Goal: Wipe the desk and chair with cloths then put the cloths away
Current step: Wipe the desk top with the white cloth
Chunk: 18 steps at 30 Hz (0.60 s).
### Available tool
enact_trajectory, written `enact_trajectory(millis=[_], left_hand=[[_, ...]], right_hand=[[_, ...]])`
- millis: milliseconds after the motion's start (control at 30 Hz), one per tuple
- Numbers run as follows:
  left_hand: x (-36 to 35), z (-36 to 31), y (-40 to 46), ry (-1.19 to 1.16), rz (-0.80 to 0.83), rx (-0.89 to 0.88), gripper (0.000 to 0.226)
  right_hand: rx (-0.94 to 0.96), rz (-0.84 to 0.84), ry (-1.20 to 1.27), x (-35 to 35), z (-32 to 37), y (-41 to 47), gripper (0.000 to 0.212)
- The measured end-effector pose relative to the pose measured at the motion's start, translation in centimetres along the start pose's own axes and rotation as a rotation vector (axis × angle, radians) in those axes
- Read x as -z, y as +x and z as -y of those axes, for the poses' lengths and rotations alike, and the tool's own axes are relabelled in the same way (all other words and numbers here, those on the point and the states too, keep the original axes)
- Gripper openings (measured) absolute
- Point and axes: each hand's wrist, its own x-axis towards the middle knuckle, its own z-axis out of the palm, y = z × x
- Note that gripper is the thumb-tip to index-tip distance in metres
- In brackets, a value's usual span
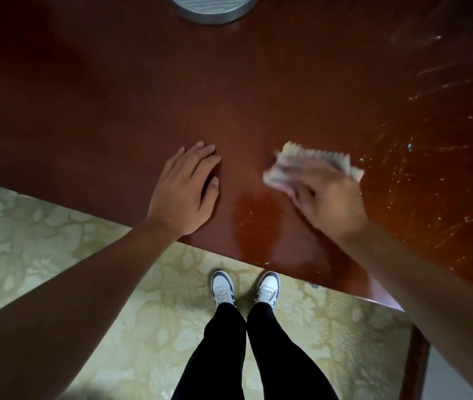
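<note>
Head view, steeply down over desk point(143, 96)

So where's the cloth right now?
Head view: the cloth lies on the desk under the right hand, right of the flat left hand.

The desk point(258, 90) is dark red-brown wood, smooth and shiny, with wet streaks near its right edge. The cloth point(310, 163) looks soft and fuzzy. A round grey metal thing point(212, 8) at the far edge looks dull.
</note>
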Motion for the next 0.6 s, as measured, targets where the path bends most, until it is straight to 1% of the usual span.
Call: enact_trajectory(millis=[33,67,100,200,267,300,333,367,433,467,500,533,600], left_hand=[[0.0,0.0,0.0,-0.002,0.001,0.003,0.037],[0.0,0.1,0.0,-0.004,0.003,0.006,0.038],[-0.1,0.1,0.0,-0.005,0.005,0.006,0.038],[0.0,0.1,0.0,-0.01,0.0,0.016,0.04],[0.0,0.0,0.0,-0.017,0.005,0.017,0.041],[0.0,-0.1,0.0,-0.02,0.007,0.017,0.041],[0.1,-0.1,-0.1,-0.022,0.009,0.018,0.041],[0.2,-0.1,0.0,-0.024,0.013,0.023,0.041],[0.3,-0.1,0.1,-0.032,0.029,0.037,0.041],[0.3,-0.1,0.1,-0.031,0.036,0.044,0.042],[0.3,0.0,0.1,-0.029,0.039,0.049,0.042],[0.3,-0.2,0.1,-0.03,0.043,0.047,0.042],[0.3,-0.3,0.1,-0.031,0.045,0.048,0.042]], right_hand=[[-0.085,-0.039,-0.05,-0.2,-0.5,1.1,0.025],[-0.124,-0.053,-0.083,-0.6,-0.3,1.4,0.02],[-0.113,-0.046,-0.069,-1.1,0.5,0.9,0.017],[0.084,0.073,0.094,-1.8,3.7,-3.5,0.019],[0.22,0.155,0.087,-1.5,4.6,-6.0,0.019],[0.248,0.183,0.076,-1.0,3.9,-6.0,0.019],[0.223,0.176,0.073,-0.5,2.9,-5.3,0.018],[0.145,0.128,0.064,-0.1,1.7,-4.0,0.018],[-0.1,-0.043,-0.015,0.9,-0.7,-0.6,0.023],[-0.186,-0.093,-0.051,1.0,-1.3,0.6,0.026],[-0.217,-0.088,-0.06,0.4,-1.0,1.1,0.025],[-0.203,-0.053,-0.047,-0.2,0.3,0.5,0.022],[-0.074,0.019,-0.001,-2.1,4.4,-2.7,0.019]])
